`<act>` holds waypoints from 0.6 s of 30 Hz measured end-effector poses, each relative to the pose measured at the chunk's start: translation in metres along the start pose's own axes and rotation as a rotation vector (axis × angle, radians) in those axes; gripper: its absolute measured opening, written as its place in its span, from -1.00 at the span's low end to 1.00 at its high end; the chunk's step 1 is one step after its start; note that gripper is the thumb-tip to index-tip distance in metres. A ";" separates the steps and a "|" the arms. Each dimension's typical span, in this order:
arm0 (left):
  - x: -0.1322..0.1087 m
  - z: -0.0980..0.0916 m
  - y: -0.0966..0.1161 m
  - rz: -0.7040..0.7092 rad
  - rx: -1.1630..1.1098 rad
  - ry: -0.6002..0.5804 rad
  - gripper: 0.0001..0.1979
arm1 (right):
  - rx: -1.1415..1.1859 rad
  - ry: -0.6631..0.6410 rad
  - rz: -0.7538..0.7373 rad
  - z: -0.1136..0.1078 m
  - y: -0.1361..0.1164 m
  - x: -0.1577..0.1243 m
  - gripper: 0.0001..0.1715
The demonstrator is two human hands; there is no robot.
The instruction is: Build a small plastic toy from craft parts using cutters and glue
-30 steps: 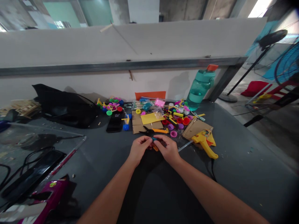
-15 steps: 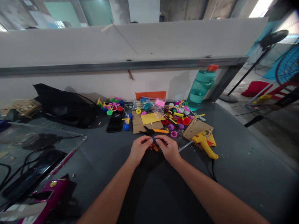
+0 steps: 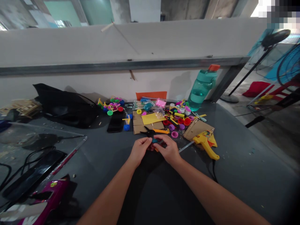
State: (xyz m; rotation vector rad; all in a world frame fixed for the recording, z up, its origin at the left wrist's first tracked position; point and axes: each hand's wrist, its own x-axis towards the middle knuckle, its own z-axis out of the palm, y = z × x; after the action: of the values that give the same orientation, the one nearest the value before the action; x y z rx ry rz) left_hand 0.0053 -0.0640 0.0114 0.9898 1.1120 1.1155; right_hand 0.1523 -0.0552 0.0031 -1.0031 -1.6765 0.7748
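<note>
Dark workbench crowded with craft parts, small teal-and-orange piece held in a two-handed pinch

Concrete wall and steel rail back a workshop bench where one complete-looking model, a stick-frame cart on coloured plastic wheels, sits toward the far edge near a black smartphone. Much else lies loose: a heap of red, purple and pink plastic caps, yellow sticks and small bagged parts spreads beyond a cardboard sheet, none of it joined into anything visible.

At centre, the person's left hand and right hand curl toward each other, neither spread, almost touching, with fingertips and thumbs closing on the small piece from both sides. That piece sits between the hands, just in front of a pair of black-nosed pliers with orange handles, which neither hand grips. Fingers hide most of it, so its shape is hard to judge, though it appears to be a teal part with an orange strip.

Yellow hot-glue gun rests to the right of the hands, with a teal water bottle standing behind the parts.
</note>
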 end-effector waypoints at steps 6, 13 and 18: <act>0.000 -0.001 0.001 0.011 0.008 -0.052 -0.69 | -0.024 0.012 -0.015 -0.001 0.000 0.000 -0.80; 0.000 -0.001 0.003 0.034 0.051 -0.067 -0.74 | -0.033 -0.003 -0.019 -0.001 -0.002 0.001 -0.77; 0.000 -0.001 0.001 -0.003 -0.032 -0.039 -0.71 | -0.033 0.029 -0.016 -0.003 -0.004 0.001 -0.81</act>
State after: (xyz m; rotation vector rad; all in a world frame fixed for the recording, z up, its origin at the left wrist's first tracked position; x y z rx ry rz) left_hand 0.0044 -0.0641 0.0124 0.9806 1.0605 1.1040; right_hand 0.1538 -0.0558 0.0076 -1.0178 -1.6755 0.7209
